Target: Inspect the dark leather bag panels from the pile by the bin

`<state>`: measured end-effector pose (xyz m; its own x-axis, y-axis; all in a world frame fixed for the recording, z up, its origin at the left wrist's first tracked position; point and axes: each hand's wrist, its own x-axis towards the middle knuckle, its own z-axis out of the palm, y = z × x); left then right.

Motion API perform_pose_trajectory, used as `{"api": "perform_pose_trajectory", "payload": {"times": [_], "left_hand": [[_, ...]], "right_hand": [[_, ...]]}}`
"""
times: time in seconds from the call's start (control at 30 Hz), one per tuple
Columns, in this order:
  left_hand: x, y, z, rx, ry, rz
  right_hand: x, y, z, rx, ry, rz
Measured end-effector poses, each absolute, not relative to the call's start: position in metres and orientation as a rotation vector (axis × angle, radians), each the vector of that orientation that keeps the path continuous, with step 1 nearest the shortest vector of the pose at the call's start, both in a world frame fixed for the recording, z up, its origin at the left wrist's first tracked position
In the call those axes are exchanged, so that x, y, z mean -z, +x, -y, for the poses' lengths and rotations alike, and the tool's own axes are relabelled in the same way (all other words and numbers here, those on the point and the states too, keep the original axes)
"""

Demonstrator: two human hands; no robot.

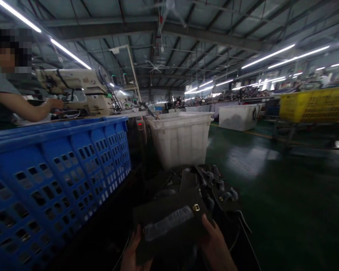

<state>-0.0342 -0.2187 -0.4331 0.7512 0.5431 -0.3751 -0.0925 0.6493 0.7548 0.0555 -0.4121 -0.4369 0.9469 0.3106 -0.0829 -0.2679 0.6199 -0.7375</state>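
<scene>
Between my two hands is a dark, flat leather-like bag panel [169, 244], tilted toward me. A strip of clear plastic film [169, 223] wraps what seems to be a handle across it, and a small gold-coloured metal fitting [196, 207] sits near its upper right. My left hand [135, 246] grips the left edge, with the fingers partly under it. On the right edge, my right hand [216, 241] has its thumb on top. Just beyond lies a heap of similar dark pieces [189, 180], some with plastic-wrapped straps and metal fittings. Shadow hides the lower part.
A blue slatted crate [81, 150] stands close on the left, with a worker's arm [25, 105] at a sewing machine [79, 84] behind it. Ahead is a white plastic tub [180, 139]. Farther right are another white bin [237, 116], a yellow crate [316, 105] and green floor [271, 180].
</scene>
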Motion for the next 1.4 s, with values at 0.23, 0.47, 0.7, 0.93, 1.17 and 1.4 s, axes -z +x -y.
{"api": "perform_pose_trajectory", "payload": {"times": [0.23, 0.47, 0.7, 0.93, 1.17, 1.4], "left_hand": [[0.450, -0.033, 0.215, -0.550, 1.275, -0.531], [0.471, -0.036, 0.207, -0.638, 1.645, -0.452], [0.495, -0.047, 0.172, -0.641, 2.057, -0.358], [0.505, -0.046, 0.171, -0.743, 2.100, -0.416], [0.489, -0.052, 0.176, -0.737, 2.020, -0.460], [0.465, -0.066, 0.178, -0.791, 1.985, -0.500]], "right_hand": [[0.430, 0.054, 0.408, -0.142, -0.904, 0.000], [0.424, 0.050, 0.409, -0.070, -0.970, -0.009], [0.420, 0.049, 0.409, -0.173, -0.744, 0.044], [0.431, 0.053, 0.403, -0.215, -0.681, 0.036], [0.430, 0.050, 0.407, -0.278, -0.637, 0.088], [0.421, 0.048, 0.415, -0.341, -0.694, 0.177]]}}
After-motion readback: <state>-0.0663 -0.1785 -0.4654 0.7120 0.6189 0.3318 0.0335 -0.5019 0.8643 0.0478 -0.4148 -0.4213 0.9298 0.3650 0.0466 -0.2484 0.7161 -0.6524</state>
